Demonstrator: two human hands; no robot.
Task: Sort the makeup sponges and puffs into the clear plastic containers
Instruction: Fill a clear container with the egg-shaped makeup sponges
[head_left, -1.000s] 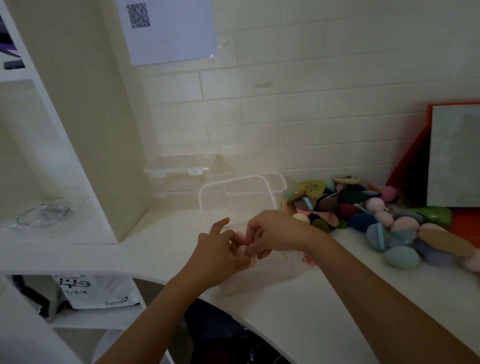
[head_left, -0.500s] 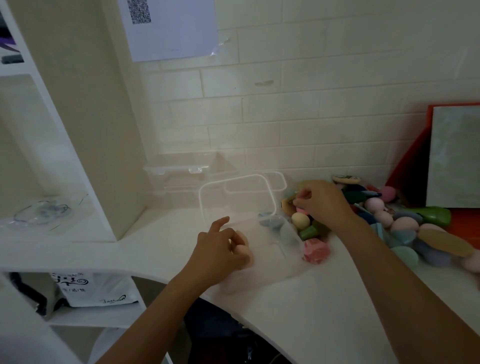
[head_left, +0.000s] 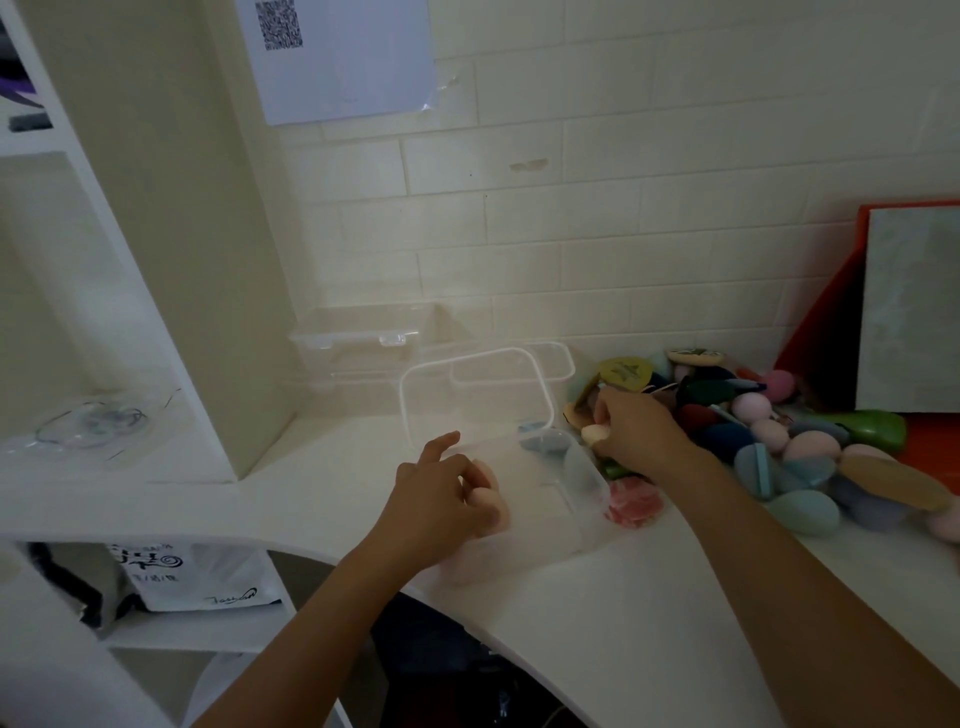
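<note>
A clear plastic container sits on the white counter in front of me, its lid standing up behind it. My left hand holds a pink sponge at the container's near left corner, index finger pointing out. My right hand pinches a small cream sponge at the left edge of a pile of coloured sponges and puffs. A blue sponge lies at the container's far side. A pink puff rests just right of the container.
A second clear container stands against the tiled wall at the back. A green object and an orange-framed board are at the right. White shelving with a plastic bag sits to the left. The counter edge curves near me.
My right hand left my left hand, reached right into the pile and now pinches a cream sponge. My left hand stayed at the container's corner with the pink sponge.
</note>
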